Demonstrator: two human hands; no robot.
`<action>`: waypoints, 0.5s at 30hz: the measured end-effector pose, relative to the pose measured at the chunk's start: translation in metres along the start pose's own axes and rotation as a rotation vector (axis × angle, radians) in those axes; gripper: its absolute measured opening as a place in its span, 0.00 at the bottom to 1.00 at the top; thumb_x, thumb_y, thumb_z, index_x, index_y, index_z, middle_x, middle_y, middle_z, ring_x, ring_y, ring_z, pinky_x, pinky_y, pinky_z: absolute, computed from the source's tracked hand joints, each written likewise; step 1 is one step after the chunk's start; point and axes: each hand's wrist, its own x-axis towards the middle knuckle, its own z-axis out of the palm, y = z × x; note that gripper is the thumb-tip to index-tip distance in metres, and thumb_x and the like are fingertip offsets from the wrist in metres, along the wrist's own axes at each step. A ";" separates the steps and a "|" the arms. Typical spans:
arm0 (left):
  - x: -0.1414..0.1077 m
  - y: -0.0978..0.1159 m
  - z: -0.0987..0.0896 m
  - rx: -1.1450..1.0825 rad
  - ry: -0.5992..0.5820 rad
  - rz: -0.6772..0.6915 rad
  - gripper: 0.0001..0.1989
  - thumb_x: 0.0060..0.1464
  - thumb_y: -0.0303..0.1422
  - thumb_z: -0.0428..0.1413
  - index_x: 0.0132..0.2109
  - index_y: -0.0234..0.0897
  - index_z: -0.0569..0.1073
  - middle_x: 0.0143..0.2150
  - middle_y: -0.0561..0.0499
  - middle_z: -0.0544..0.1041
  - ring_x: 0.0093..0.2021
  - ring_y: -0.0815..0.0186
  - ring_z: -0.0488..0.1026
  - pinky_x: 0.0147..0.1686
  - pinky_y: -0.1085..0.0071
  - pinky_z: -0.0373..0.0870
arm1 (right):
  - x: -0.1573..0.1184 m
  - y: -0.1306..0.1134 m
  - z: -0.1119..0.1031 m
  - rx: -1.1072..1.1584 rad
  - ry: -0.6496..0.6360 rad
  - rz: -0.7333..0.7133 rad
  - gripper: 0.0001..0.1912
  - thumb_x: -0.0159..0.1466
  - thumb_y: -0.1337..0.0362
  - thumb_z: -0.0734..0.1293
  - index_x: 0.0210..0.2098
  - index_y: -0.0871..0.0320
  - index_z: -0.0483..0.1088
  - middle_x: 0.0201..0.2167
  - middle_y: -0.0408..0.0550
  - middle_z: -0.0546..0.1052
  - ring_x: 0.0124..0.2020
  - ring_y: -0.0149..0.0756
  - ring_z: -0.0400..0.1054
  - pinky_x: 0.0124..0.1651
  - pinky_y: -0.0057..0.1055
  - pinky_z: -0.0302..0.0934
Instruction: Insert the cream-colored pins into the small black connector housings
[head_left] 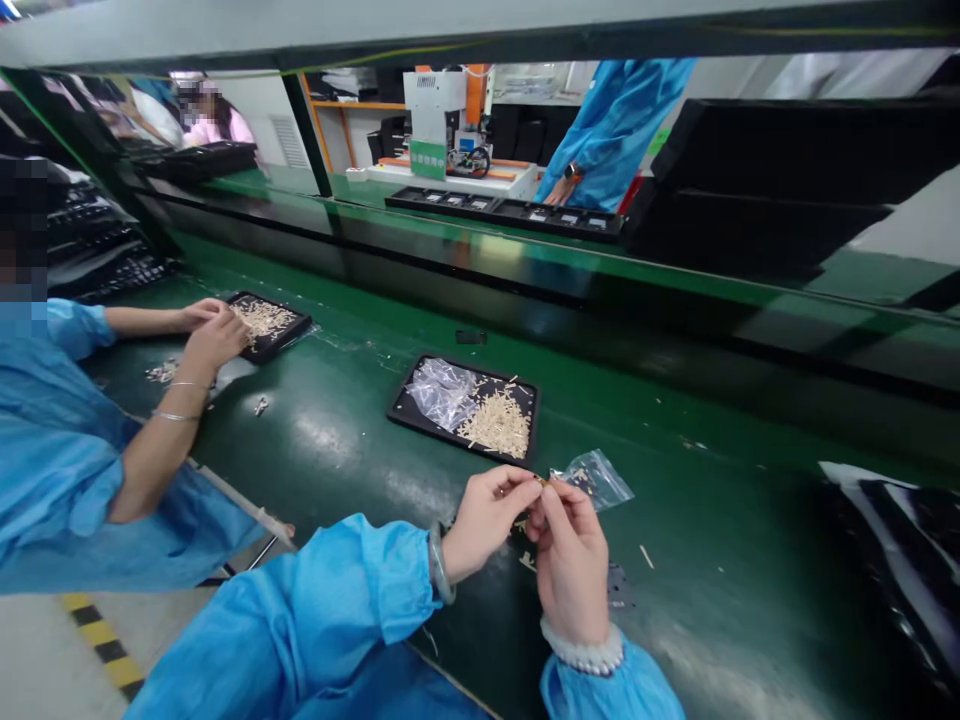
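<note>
My left hand and my right hand meet fingertip to fingertip above the green table. Both are closed in a pinch around a tiny piece, mostly hidden by the fingers and too small to name. Just beyond them lies a black tray with a heap of small beige strips and a crumpled clear plastic bag. Another clear bag rests on the table behind my right hand, with a few small pieces in it. More small beige pieces lie under my hands, partly covered.
At the left, a co-worker's hands work at a second black tray of beige strips. A raised ledge runs along the table's back. Black-and-white stacked items stand at the right. A loose strip lies nearby.
</note>
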 end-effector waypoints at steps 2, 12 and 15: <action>0.001 0.000 -0.002 0.054 -0.011 0.015 0.14 0.54 0.41 0.55 0.33 0.33 0.68 0.20 0.57 0.67 0.20 0.73 0.65 0.22 0.76 0.63 | -0.001 -0.001 -0.001 -0.014 -0.028 0.003 0.14 0.54 0.56 0.72 0.33 0.56 0.68 0.22 0.38 0.66 0.22 0.26 0.57 0.24 0.23 0.54; 0.003 0.022 -0.020 0.623 -0.170 0.184 0.11 0.57 0.37 0.50 0.32 0.33 0.70 0.29 0.53 0.70 0.31 0.70 0.65 0.32 0.76 0.62 | 0.003 -0.011 -0.026 -0.247 -0.166 -0.049 0.16 0.55 0.54 0.71 0.37 0.58 0.73 0.24 0.43 0.70 0.24 0.30 0.61 0.26 0.26 0.56; 0.002 0.023 -0.018 0.683 -0.236 0.142 0.12 0.56 0.37 0.51 0.32 0.33 0.71 0.28 0.53 0.71 0.30 0.70 0.65 0.31 0.76 0.62 | -0.002 -0.018 -0.032 -0.305 -0.183 -0.044 0.15 0.54 0.53 0.71 0.32 0.59 0.74 0.22 0.43 0.70 0.24 0.31 0.60 0.25 0.26 0.55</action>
